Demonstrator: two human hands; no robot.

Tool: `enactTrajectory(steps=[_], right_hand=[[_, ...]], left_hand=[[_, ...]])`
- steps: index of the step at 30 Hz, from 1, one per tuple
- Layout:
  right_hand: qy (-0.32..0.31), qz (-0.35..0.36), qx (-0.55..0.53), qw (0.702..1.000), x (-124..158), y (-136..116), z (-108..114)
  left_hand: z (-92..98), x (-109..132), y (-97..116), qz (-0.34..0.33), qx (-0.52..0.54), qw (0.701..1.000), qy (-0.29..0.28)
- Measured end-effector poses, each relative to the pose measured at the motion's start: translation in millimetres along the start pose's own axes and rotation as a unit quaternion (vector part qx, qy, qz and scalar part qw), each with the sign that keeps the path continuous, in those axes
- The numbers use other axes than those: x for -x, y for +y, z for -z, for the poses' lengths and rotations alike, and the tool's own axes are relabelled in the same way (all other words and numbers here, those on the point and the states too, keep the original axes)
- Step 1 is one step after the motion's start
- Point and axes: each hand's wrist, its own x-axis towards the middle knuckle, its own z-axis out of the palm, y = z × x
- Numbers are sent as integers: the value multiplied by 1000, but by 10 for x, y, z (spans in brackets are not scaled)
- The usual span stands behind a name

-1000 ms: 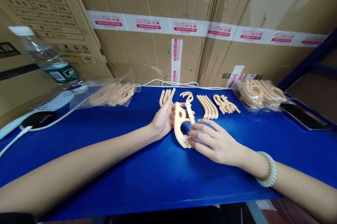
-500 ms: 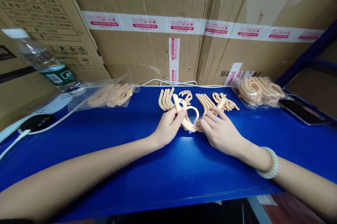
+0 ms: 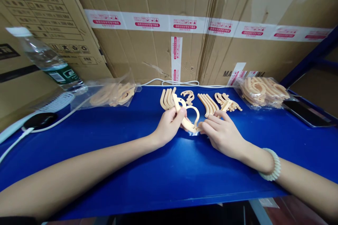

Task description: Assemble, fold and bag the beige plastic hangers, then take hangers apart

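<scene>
My left hand (image 3: pixel 170 124) is closed round a cream plastic assembly (image 3: pixel 188 123) made of a long curved bar and a ring-shaped hook, held just above the blue surface. At the assembly's lower right end, my right hand (image 3: pixel 221 131) has its fingers closed on a cream piece (image 3: pixel 226 105) that sticks out above them. Behind my hands lie curved arms in a left group (image 3: pixel 167 99) and a right group (image 3: pixel 207 104). Small hooks (image 3: pixel 188 96) sit between these groups, and more small pieces (image 3: pixel 233 104) are at the right.
Bagged cream parts lie at the left (image 3: pixel 113 94) and right (image 3: pixel 264 91). A phone (image 3: pixel 307 113) rests at the far right. On the left are a water bottle (image 3: pixel 52 63), a black device (image 3: pixel 39 120) with a white cable, and a pale brush (image 3: pixel 60 102). Cardboard (image 3: pixel 148 52) stands behind.
The view has shifted slightly, so the background sits a little further right. My right hand's fingers have moved slightly at the assembly; both hands keep their hold.
</scene>
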Motion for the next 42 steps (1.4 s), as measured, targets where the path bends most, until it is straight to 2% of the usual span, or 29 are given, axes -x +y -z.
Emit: enactTrajectory(steps=[3, 6, 12, 17, 21, 27, 37, 42], right_hand=[[7, 19, 19, 1000, -5, 0, 25], [16, 32, 36, 999, 11, 48, 47], [62, -64, -37, 995, 100, 363, -18], [41, -91, -102, 990, 139, 561, -145], [30, -78, -176, 981, 108, 577, -236], [24, -50, -226, 973, 52, 561, -279], [6, -14, -223, 975, 58, 578, -333], [10, -18, -191, 981, 43, 510, -250]], left_hand=[[-3, -13, 0, 18, 12, 1000, -1], [-5, -38, -15, 49, 51, 997, 24], [-3, -57, -22, 64, 115, 991, 33], [-7, -59, -11, 69, 126, 989, 38], [-12, -62, -5, 67, 134, 988, 39], [-10, -65, -10, 75, 124, 989, 37], [-12, -74, -24, 69, 133, 988, 42], [-14, -69, -21, 66, 143, 987, 42]])
